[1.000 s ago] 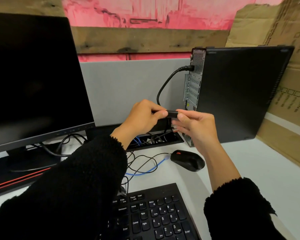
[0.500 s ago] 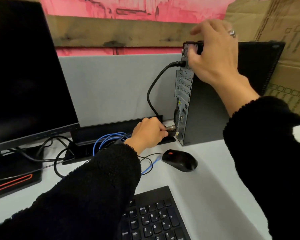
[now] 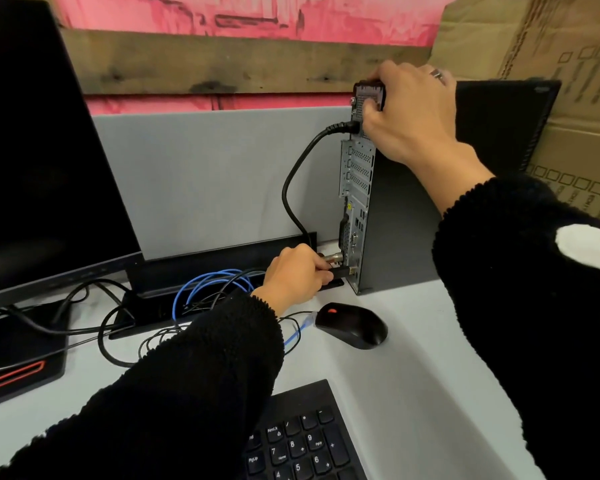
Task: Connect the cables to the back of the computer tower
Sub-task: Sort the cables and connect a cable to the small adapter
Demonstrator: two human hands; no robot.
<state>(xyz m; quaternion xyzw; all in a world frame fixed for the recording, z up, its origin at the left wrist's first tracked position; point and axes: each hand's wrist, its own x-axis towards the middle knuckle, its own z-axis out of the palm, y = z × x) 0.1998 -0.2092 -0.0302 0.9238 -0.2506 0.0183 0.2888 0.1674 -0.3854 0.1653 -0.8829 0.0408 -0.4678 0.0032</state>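
The black computer tower stands upright on the desk with its metal back panel facing left. A thick black power cable is plugged in near the panel's top. My right hand grips the tower's top rear corner. My left hand pinches a black cable connector whose tip is at the bottom of the back panel. Whether the plug is seated I cannot tell. A silver-ended connector sits just above it at the panel.
A black mouse lies on the white desk just below the tower. A keyboard is at the front, a dark monitor at left. Blue and black cables coil over a cable tray. Cardboard stands behind the tower.
My right hand let go of the connector and rose to grip the tower's top rear corner. My left hand carried the connector down to the bottom of the back panel and stays there.
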